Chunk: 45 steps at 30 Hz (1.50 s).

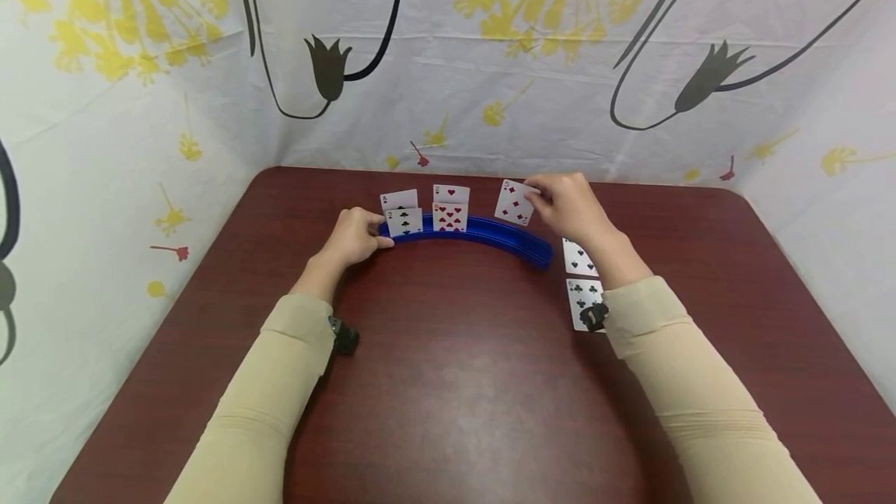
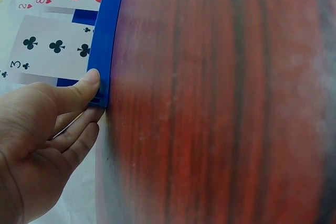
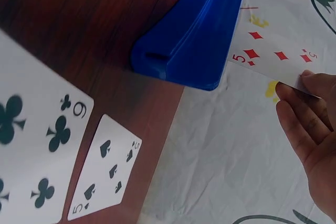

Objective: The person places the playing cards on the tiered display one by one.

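Observation:
A curved blue card holder lies on the table. My left hand pinches its left end, thumb on the near side. In its left slot a three of clubs stands in front of an ace. Beside that pair, an eight of hearts stands before a two of hearts. My right hand holds a five of diamonds by one corner between thumb and fingers. That card is tilted, face toward me, and overlaps the far side of the holder's right half in the head view.
A five of spades and a six of clubs lie face up to the right of the holder, partly under my right forearm in the head view. A printed cloth hangs behind the brown table.

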Available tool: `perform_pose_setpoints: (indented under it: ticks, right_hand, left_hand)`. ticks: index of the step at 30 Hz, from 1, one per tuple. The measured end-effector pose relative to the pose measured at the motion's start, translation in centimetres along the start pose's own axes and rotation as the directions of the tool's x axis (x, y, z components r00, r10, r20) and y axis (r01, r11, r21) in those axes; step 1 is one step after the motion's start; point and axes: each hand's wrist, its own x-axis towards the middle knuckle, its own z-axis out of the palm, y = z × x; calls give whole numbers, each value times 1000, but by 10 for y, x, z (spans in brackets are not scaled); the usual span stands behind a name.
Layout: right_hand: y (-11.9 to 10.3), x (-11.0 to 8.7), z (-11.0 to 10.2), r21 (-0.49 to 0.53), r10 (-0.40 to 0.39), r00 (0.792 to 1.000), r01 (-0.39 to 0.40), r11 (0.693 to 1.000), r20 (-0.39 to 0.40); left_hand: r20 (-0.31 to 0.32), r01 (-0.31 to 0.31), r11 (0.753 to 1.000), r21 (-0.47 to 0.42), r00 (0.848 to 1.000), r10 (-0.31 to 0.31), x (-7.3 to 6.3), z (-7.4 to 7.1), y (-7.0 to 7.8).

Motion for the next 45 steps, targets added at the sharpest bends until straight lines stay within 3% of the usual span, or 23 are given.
perform_pose_setpoints:
  ticks: [14,23,45]
  right_hand:
    - [-6,7,13,17,-28,999,27,999,16]
    - [-11,12,10,23,-43,999,43,999,-14]
    - [-4,5,20,40,-11,990,6,999,139]
  left_hand:
    - [6,12,1000,-18,1000,-12,0,0,-1]
    - [14,21,999,-30,1000,-20,0,-1,1]
    - [13,33,999,-20,999,-33,-1,-1,2]
